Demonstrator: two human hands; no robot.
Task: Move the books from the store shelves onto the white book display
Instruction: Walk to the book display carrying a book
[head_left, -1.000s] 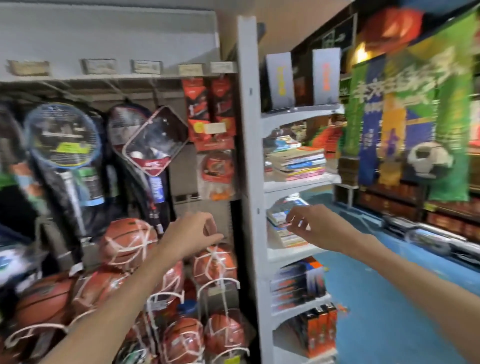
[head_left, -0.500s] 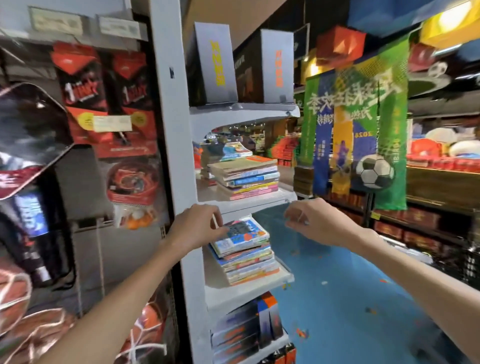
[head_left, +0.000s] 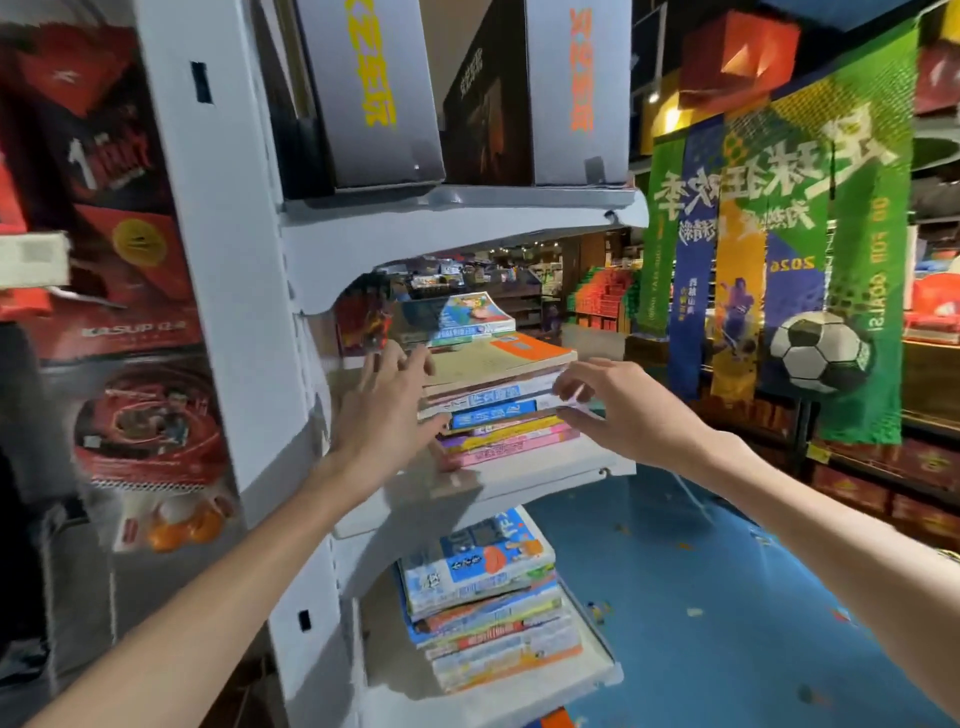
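- The stack of books (head_left: 498, 400) lies flat on the middle shelf (head_left: 550, 467) of the white book display (head_left: 228, 291), spines outward, likely so titles can be read.
- Its top cover is tan with an orange corner; blue, yellow and pink spines sit beneath.
- The left hand (head_left: 389, 410) spreads open fingers against the stack's left end.
- The right hand (head_left: 618, 410), fingers loosely apart, touches the right edge, seemingly to square or lift it.
- Another book pile (head_left: 488, 597) fills the shelf below.
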